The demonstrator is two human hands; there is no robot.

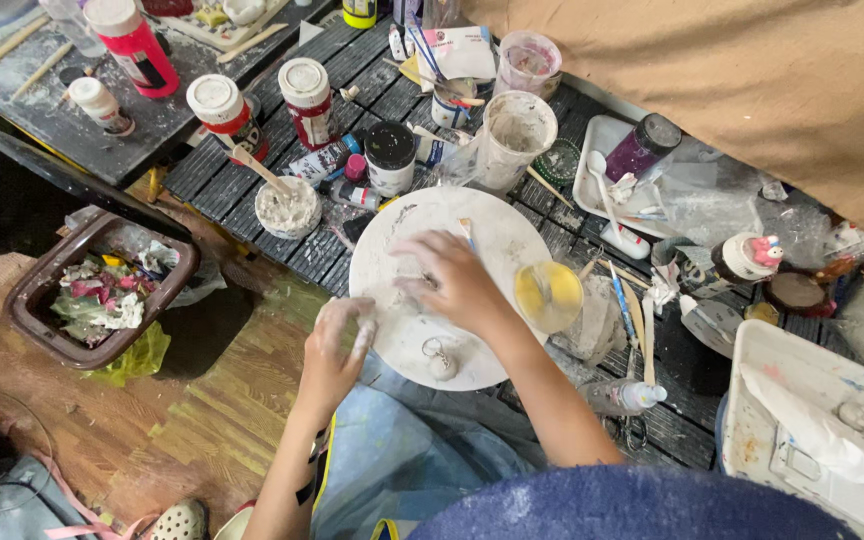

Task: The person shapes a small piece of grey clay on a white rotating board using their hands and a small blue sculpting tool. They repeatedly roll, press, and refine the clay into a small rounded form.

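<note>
While pressing pale clay (414,290) flat at the middle of the round white board (512,235), keep right hand (452,280) fingers together, palm down; steady the board's near-left edge with loosely curled left hand (337,345). Mind yellow cup (548,295) at right edge, small keyring figure (441,363) near front edge, plaster bowl (287,207) beyond left.

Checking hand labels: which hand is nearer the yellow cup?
Right. The right hand rests on the round white board just left of the yellow cup; the left hand is at the board's far-left edge.
</note>
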